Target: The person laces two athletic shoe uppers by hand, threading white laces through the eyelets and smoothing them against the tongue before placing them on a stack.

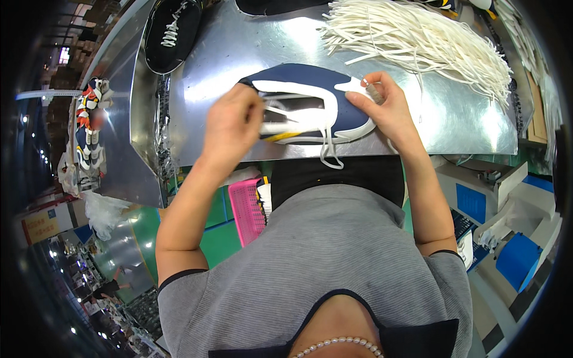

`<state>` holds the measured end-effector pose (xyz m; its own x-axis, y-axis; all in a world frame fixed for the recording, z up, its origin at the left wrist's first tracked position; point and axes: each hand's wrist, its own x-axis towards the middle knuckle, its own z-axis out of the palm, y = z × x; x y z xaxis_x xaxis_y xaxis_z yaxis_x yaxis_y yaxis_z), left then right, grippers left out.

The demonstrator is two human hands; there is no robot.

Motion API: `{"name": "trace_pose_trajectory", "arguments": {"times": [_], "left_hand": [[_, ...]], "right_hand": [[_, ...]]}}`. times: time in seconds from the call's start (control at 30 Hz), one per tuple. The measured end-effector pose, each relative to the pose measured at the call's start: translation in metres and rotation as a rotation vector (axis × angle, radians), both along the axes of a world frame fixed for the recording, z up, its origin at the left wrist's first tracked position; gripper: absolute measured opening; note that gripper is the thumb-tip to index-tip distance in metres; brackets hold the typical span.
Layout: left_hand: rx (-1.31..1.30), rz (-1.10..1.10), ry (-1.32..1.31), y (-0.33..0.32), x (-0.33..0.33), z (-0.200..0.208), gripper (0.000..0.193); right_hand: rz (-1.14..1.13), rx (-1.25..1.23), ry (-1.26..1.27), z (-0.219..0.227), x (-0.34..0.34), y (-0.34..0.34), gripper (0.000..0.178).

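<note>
A navy and white shoe upper (298, 74) lies on its side across the metal table, its long opening facing me. White shoelace (327, 143) is threaded at its front end, with a loop hanging past the table edge. My left hand (236, 122) is at the left end of the upper, fingers curled and blurred by motion. A smeared white strand runs from those fingers over the opening. My right hand (385, 110) pinches the right end of the upper, thumb pressed on top. One of its fingers wears a beige wrap (375, 93).
A big bundle of white laces (418, 45) lies at the back right. A black laced shoe (173, 36) stands at the back left, near the bent edge of the metal table (203, 107). Below the table is a pink basket (245, 209). Blue and white equipment (498, 221) stands at right.
</note>
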<state>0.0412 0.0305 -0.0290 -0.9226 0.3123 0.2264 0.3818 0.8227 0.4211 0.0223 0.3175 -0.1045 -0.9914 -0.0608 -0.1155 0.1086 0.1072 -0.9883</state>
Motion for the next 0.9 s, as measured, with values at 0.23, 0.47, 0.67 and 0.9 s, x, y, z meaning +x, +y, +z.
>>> {"name": "trace_pose_trajectory", "arguments": {"times": [0.23, 0.47, 0.67, 0.9], "left_hand": [[-0.445, 0.597, 0.411, -0.220, 0.004, 0.026, 0.007], [0.420, -0.004, -0.008, -0.039, -0.009, 0.057, 0.007], [0.479, -0.298, -0.353, 0.014, -0.041, 0.070, 0.003], [0.579, -0.238, -0.371, 0.012, -0.031, 0.031, 0.004]], "right_hand": [[-0.038, -0.212, -0.118, 0.024, -0.006, 0.035, 0.034], [0.059, 0.602, 0.251, 0.019, -0.019, 0.021, 0.043], [-0.160, 0.586, 0.479, 0.030, -0.028, 0.022, 0.030], [0.090, 0.794, 0.354, 0.035, -0.021, -0.042, 0.028]]}}
